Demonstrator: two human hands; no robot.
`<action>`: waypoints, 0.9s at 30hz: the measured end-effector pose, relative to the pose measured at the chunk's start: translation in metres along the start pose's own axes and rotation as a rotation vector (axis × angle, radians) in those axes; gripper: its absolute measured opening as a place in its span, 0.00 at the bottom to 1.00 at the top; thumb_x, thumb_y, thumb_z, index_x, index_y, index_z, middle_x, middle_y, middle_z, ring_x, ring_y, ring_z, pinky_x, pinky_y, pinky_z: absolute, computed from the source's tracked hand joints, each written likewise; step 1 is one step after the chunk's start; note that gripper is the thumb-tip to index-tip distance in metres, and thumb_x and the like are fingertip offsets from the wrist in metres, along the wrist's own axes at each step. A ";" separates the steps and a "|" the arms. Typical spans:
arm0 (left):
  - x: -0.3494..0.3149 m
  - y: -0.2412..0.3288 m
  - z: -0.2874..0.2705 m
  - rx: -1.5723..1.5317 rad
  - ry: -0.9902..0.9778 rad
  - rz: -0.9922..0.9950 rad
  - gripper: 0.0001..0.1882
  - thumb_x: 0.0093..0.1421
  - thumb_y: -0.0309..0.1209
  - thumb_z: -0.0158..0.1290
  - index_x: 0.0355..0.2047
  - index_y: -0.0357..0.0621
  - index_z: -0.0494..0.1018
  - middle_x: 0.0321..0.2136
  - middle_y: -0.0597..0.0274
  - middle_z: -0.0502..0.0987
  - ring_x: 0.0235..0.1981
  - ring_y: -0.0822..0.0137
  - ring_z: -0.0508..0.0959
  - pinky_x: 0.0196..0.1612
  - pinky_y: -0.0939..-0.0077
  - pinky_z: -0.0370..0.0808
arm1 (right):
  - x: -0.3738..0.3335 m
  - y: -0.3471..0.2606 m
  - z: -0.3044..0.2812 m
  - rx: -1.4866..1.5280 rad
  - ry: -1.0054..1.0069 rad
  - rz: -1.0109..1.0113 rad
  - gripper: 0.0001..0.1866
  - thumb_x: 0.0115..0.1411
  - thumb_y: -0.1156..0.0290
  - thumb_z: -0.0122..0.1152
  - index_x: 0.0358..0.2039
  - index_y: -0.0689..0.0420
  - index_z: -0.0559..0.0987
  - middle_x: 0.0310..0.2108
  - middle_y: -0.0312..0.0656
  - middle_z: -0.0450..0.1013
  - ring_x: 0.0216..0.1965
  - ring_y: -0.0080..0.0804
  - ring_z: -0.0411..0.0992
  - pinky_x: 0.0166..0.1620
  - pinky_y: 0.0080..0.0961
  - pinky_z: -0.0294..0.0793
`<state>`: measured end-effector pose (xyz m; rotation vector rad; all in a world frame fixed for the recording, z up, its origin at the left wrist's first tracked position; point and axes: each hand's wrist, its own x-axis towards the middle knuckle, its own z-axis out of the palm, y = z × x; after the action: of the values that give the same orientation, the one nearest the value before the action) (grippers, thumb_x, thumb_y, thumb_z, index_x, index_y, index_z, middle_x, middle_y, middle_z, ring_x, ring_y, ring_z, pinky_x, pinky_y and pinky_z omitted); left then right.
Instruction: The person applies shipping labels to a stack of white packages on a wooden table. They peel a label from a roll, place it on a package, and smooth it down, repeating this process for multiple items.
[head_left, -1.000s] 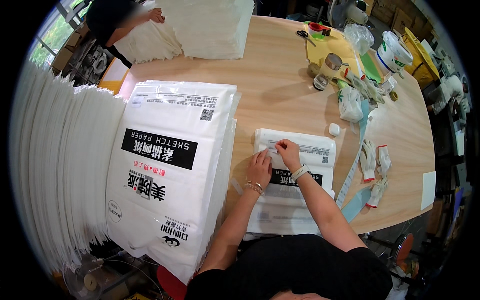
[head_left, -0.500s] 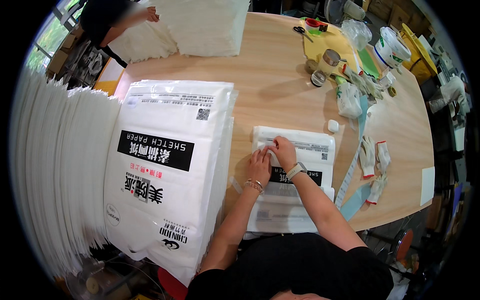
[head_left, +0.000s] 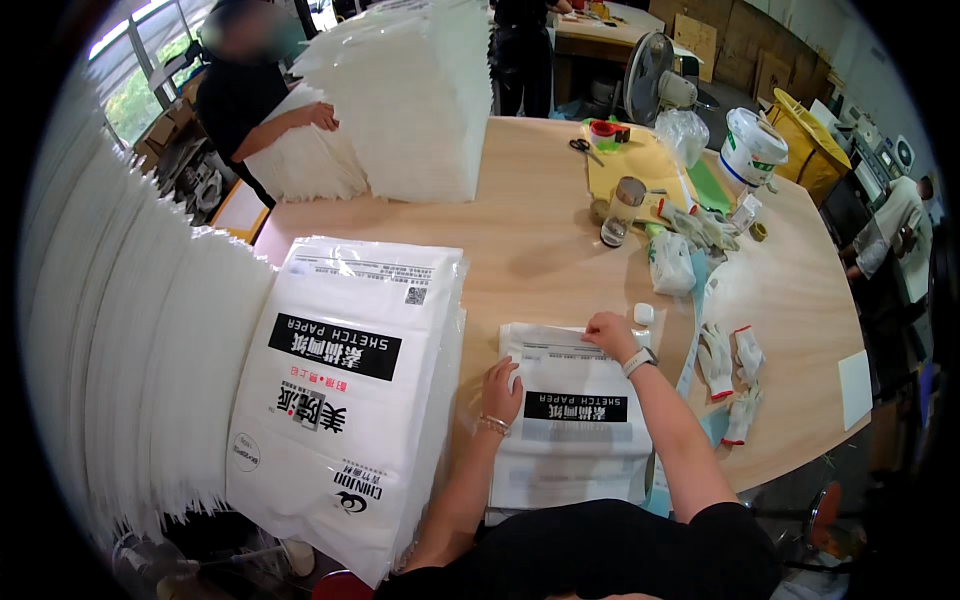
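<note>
In front of me lies a white plastic bag (head_left: 570,455) with a black printed band, flat on the table. At its left edge rests my left hand (head_left: 502,390), fingers loosely spread and nothing visibly gripped. My right hand (head_left: 612,337) has its fingers pinched on the bag's far edge, toward the right corner. Further left is a stack of larger white printed plastic bags (head_left: 345,390) with the same kind of black band. Both hands are apart from that stack.
Tall white stacks (head_left: 130,370) rise at far left, and another pile (head_left: 420,110) stands at the back beside a co-worker (head_left: 250,110). To the right are white gloves (head_left: 715,360), a small white box (head_left: 644,314), a glass jar (head_left: 622,212), scissors (head_left: 585,150) and a white bucket (head_left: 752,150).
My hands have moved apart: the left to the bag's left edge, the right to its far edge. The bag now lies smoother. The view has tilted up, showing more of the room.
</note>
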<state>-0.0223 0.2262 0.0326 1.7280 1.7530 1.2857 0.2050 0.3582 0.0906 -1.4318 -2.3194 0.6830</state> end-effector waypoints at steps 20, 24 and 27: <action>-0.036 0.127 -0.043 -0.557 -0.231 -0.196 0.06 0.54 0.24 0.47 0.32 0.40 0.71 0.27 0.66 0.74 0.28 0.77 0.72 0.28 0.85 0.67 | -0.289 -0.046 -0.011 0.547 -0.070 0.160 0.12 0.55 0.63 0.52 0.30 0.60 0.75 0.24 0.45 0.73 0.28 0.35 0.73 0.32 0.27 0.71; -0.070 0.135 0.011 -0.600 -0.793 -0.344 0.11 0.56 0.30 0.46 0.38 0.39 0.69 0.30 0.64 0.75 0.25 0.74 0.74 0.29 0.82 0.69 | -0.355 0.044 -0.032 0.113 -0.045 0.869 0.11 0.54 0.64 0.52 0.25 0.60 0.72 0.23 0.40 0.73 0.24 0.23 0.71 0.26 0.21 0.69; -0.093 0.149 0.048 -0.554 -1.219 -0.450 0.17 0.58 0.36 0.44 0.45 0.41 0.65 0.39 0.67 0.73 0.24 0.77 0.73 0.23 0.86 0.67 | -0.360 0.038 -0.023 0.950 -0.017 1.072 0.08 0.54 0.66 0.53 0.28 0.58 0.70 0.26 0.37 0.72 0.25 0.23 0.70 0.26 0.20 0.69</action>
<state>0.1214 0.1326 0.0939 1.2000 0.8380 0.2733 0.4036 0.0547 0.0783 -1.9519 -0.7300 1.7159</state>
